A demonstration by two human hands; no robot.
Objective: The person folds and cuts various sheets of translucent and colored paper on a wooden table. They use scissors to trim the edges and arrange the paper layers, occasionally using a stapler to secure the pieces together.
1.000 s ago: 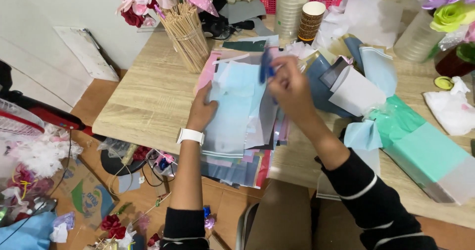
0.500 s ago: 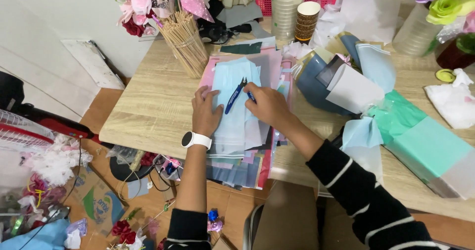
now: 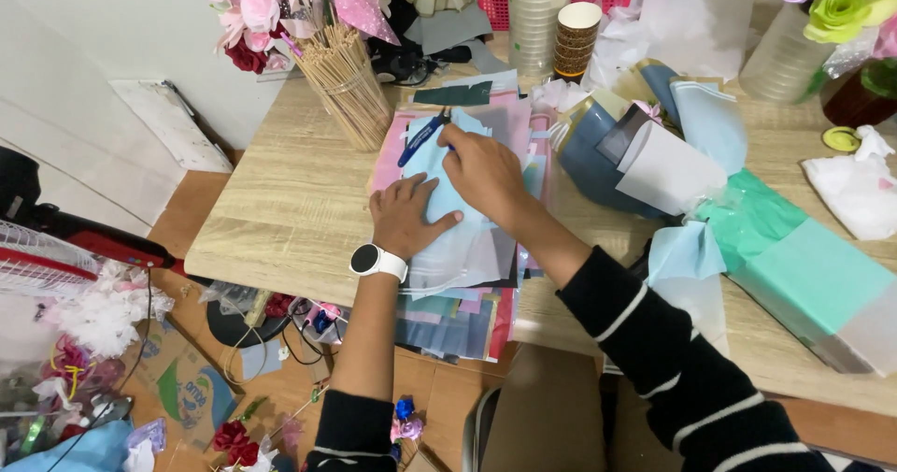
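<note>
Beside the skewer bundle (image 3: 350,84), right hand (image 3: 481,173) pinches pen (image 3: 422,136); left hand (image 3: 404,215) flat on paper stack (image 3: 458,248).

The worktop (image 3: 280,201) is pale wood-grain laminate, matt. On it lie thin, smooth paper sheets (image 3: 467,248), some translucent. At eleven o'clock, rough wooden sticks (image 3: 350,84); at twelve, glossy clear plastic cups (image 3: 534,9). The pen (image 3: 422,137) is shiny plastic.

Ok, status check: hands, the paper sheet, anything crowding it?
Left hand flat on light blue sheet. Right hand grips blue pen, tip on sheet. Skewer bundle close beside the stack; nothing blocking.
</note>
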